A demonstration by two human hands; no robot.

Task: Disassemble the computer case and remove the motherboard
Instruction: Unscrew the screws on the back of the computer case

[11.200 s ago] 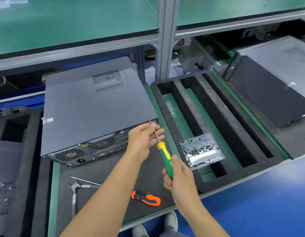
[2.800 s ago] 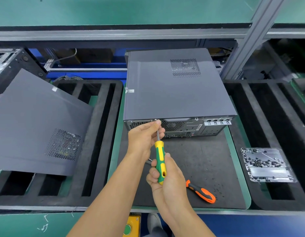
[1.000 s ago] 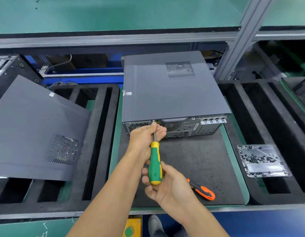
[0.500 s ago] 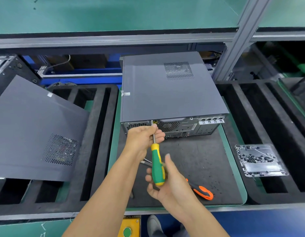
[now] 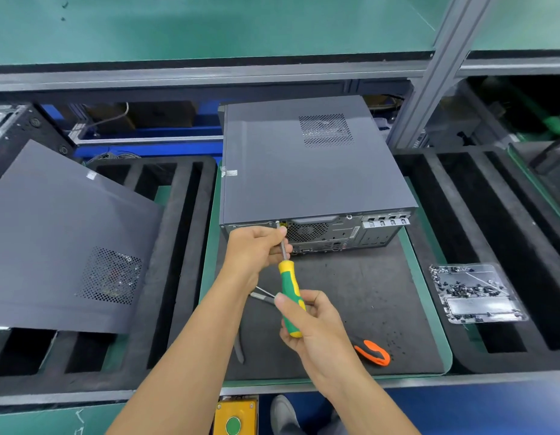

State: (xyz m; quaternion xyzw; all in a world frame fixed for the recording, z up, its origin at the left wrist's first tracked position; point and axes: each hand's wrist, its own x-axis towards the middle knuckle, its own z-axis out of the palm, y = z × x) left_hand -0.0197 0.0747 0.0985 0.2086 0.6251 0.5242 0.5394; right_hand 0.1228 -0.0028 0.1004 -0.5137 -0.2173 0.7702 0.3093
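Note:
A grey computer case (image 5: pixel 303 174) lies flat on a black mat (image 5: pixel 366 293), its rear panel facing me. A green-and-yellow screwdriver (image 5: pixel 289 296) points up at the top left edge of that rear panel. My right hand (image 5: pixel 313 328) grips the screwdriver's handle. My left hand (image 5: pixel 256 252) pinches the metal shaft just below the tip, against the case. The screw under the tip is too small to make out.
A loose grey side panel (image 5: pixel 62 240) lies over the black foam tray (image 5: pixel 181 246) on the left. Another slotted foam tray (image 5: pixel 504 246) on the right holds a clear tray of screws (image 5: pixel 473 293). Orange-handled pliers (image 5: pixel 372 353) rest on the mat near my right hand.
My right hand has closed its fingers round the screwdriver handle again after loosening them. The screwdriver tip stays at the same spot, and the view has shifted slightly.

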